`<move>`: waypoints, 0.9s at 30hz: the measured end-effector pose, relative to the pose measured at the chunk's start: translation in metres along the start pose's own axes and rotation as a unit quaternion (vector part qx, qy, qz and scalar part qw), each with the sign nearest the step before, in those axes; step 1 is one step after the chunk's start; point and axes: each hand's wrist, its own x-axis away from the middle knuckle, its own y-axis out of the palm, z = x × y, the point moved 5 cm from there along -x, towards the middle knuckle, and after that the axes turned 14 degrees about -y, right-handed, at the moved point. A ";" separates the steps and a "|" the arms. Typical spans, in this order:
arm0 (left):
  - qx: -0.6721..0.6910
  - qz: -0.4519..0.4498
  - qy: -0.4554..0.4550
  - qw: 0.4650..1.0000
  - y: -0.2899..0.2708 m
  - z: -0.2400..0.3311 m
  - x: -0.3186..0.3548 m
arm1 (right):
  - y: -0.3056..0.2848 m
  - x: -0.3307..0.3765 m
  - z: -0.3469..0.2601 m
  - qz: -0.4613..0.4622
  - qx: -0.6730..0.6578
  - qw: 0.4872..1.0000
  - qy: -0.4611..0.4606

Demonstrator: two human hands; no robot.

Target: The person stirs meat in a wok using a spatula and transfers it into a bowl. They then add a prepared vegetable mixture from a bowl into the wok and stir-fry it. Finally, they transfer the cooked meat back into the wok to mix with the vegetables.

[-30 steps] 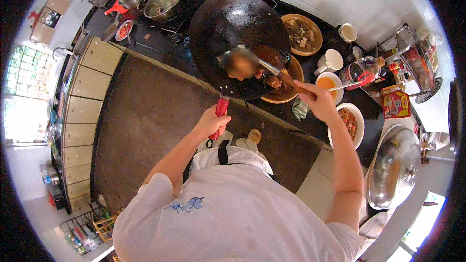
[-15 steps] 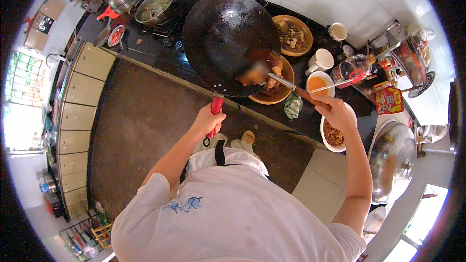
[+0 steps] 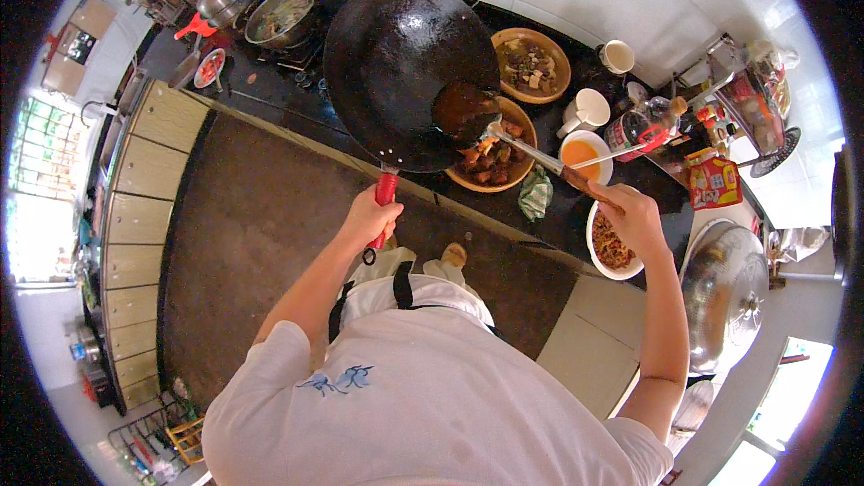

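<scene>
My left hand is closed around the red handle of a large black wok. The wok is tilted, its right edge over a brown bowl of dark, glossy chunks that look like meat. Dark sauce clings to the wok's lower right side. In my right hand is the wooden handle of a wok spatula. Its metal end sits at the wok's edge above that bowl, and the exact shape of the end is hard to make out. Below my right hand stands a white bowl of brown shredded food.
Behind the brown bowl stands another bowl with pale cubes. A white mug, a bowl of orange liquid, bottles and a green-white cloth crowd the counter's right. A steel pan sits at left; a domed lid lies far right.
The wok has shifted slightly left. More dark chunks show in the brown bowl, and the wok's edge now carries mostly sauce. Both hands keep their grips.
</scene>
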 end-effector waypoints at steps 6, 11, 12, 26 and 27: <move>-0.006 0.013 0.016 1.000 -0.005 -0.001 -0.002 | -0.016 0.003 -0.002 0.001 0.045 0.999 -0.017; -0.013 0.023 0.008 1.000 -0.015 0.000 0.003 | -0.024 0.007 0.000 0.021 0.054 0.998 -0.011; -0.014 0.023 0.012 1.000 -0.016 0.000 0.004 | -0.021 0.007 0.002 0.045 0.041 0.998 -0.013; -0.038 0.016 0.029 0.999 -0.009 0.004 0.016 | 0.055 -0.056 -0.013 0.137 0.017 0.990 -0.014; -0.032 0.019 0.023 0.999 -0.007 0.005 0.018 | 0.057 -0.058 -0.013 0.138 0.011 0.990 -0.012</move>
